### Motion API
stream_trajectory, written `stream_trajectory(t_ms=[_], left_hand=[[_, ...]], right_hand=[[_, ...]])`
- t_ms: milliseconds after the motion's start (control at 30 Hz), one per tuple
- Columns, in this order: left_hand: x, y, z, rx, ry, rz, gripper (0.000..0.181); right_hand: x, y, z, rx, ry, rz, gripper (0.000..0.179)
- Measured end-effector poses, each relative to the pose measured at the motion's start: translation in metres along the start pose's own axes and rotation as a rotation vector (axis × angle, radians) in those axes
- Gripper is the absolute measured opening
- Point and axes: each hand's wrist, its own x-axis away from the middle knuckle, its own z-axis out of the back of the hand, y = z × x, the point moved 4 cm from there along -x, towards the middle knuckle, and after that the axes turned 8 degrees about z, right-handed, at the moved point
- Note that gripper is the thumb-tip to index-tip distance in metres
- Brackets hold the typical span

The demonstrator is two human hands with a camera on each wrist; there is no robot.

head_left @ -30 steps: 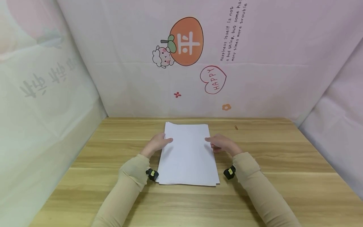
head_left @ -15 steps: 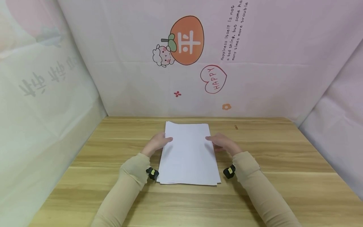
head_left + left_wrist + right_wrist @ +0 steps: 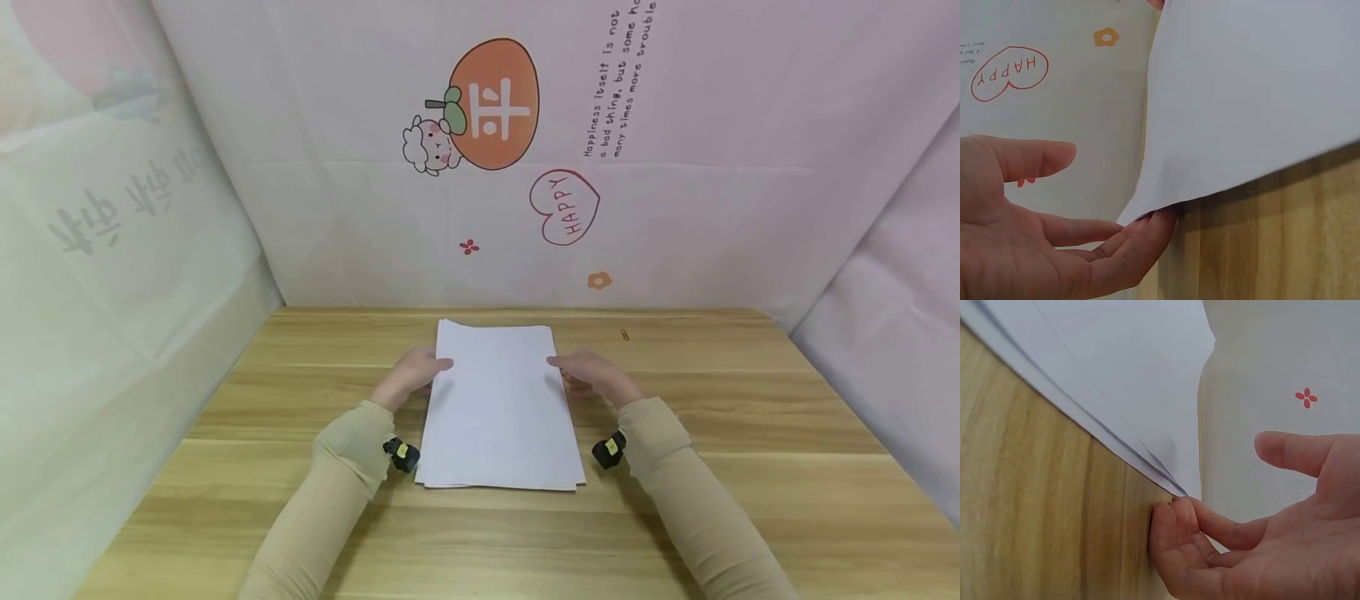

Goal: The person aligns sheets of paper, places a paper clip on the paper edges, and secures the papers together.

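Observation:
A stack of white paper sheets [image 3: 498, 408] lies on the wooden table, its edges slightly uneven. At its left edge is my left hand [image 3: 414, 371]. In the left wrist view, the thumb is raised clear of the sheets, while the bent fingers [image 3: 1132, 253] touch the edge from below. My right hand [image 3: 592, 375] is at the opposite edge. Its fingertips [image 3: 1175, 512] meet the sheet edges in the right wrist view, and the thumb there stands apart from them. Several loosely layered sheet edges show in that view.
A small paper clip [image 3: 625, 335] lies on the wooden table [image 3: 720, 500], behind and right of the stack. White printed cloth [image 3: 360, 233] hangs along the back and both sides. Each wrist carries a small black camera.
Both thumbs have drawn back slightly outward from the middle of the stack. The paper has hardly moved; the view has tilted very slightly.

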Motion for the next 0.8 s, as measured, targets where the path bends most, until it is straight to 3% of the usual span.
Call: stream_trajectory(t_ms=[167,400,533,800], left_hand=[[0.0004,-0.0014,-0.0014,0.090,-0.021,0.009,0.019],[0.0017,-0.0030,-0.0022,0.091,-0.027,0.006,0.028],[0.0015,-0.0030,-0.0031,0.085,-0.036,0.013,0.023],[0.0016,-0.0021,-0.0049,0.091,-0.083,0.009,0.051]], right_hand=[[0.0027,-0.0003,0.0025,-0.012,-0.004,0.002,0.034],[0.0017,-0.0012,0.0024,-0.053,-0.028,0.006,0.032],[0.0012,0.0005,0.0031,-0.084,-0.028,0.007,0.031],[0.0011,0.0020,0.0035,-0.138,-0.045,0.015,0.029]])
